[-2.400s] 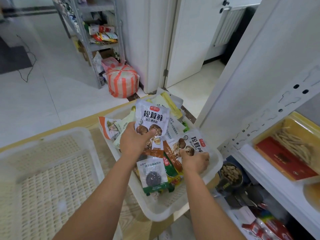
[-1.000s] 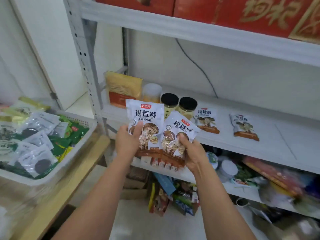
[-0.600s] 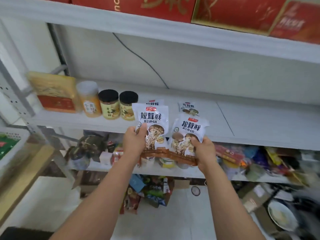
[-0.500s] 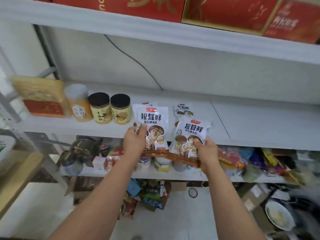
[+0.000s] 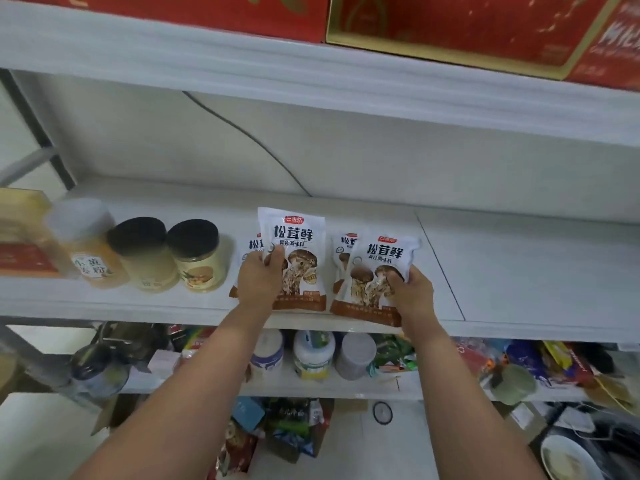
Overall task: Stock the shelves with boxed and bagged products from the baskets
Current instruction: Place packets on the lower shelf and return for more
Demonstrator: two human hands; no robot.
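4 mushroom pouches at the middle shelf (image 5: 519, 268). Left hand (image 5: 258, 280) pinches the first pouch (image 5: 298, 261) upright by its left edge, thumb on the front. Right hand (image 5: 414, 291) grips the second pouch (image 5: 375, 282) at its lower right, tilted. Behind them lie the back-left pouch (image 5: 250, 244) and the back-right pouch (image 5: 342, 252). Can't tell if the held bottoms touch the shelf. 3 jars to the left: pale-lidded jar (image 5: 88, 247), black-lidded jar (image 5: 147, 258), second black-lidded jar (image 5: 200, 259).

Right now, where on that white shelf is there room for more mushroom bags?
The middle shelf is bare right of the bag in the right hand, and along the back wall behind the jars. Its left end is crowded with jars; the lower shelf is packed.
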